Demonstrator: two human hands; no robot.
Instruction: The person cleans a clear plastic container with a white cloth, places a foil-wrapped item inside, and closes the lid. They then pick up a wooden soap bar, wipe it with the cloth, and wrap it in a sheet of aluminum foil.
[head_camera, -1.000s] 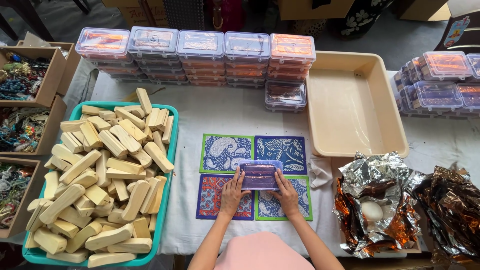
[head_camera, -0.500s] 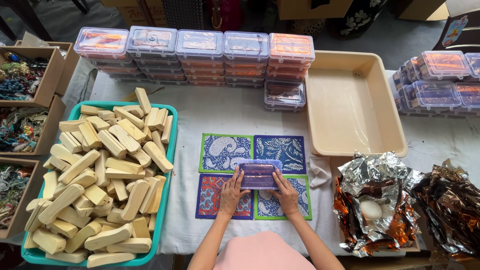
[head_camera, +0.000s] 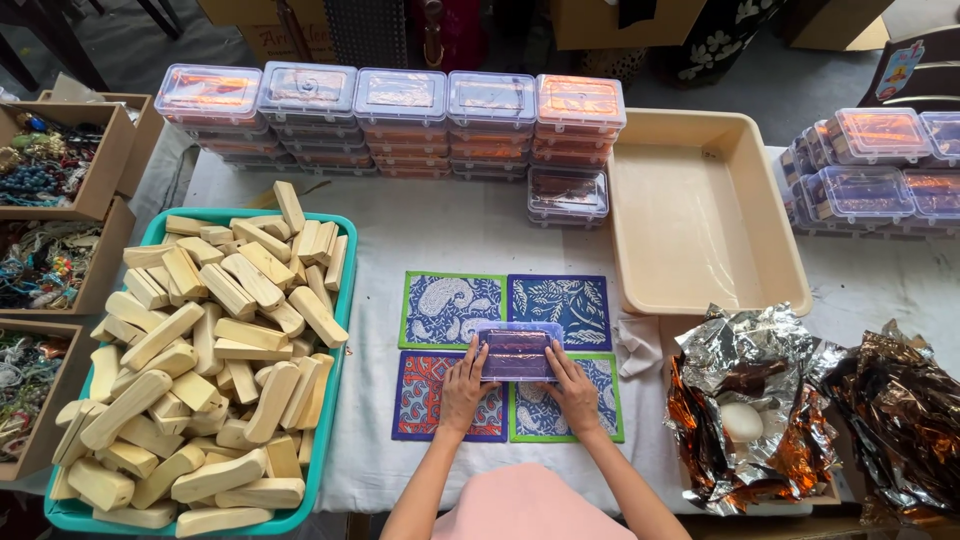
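On the patterned mats (head_camera: 450, 308), both hands press a clear lidded box (head_camera: 518, 351).

We count four patterned mats (head_camera: 512, 355) in a square, one small clear box (head_camera: 518, 350) on them, five stacks of lidded boxes (head_camera: 400, 120) at the back, one cream tray (head_camera: 700, 215), and one teal tub (head_camera: 335, 400) of wooden blocks.

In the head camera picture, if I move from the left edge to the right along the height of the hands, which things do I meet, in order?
Cardboard box of beads → teal tub of wooden blocks → left hand → clear plastic box → right hand → crumpled foil with a white egg → dark crumpled foil.
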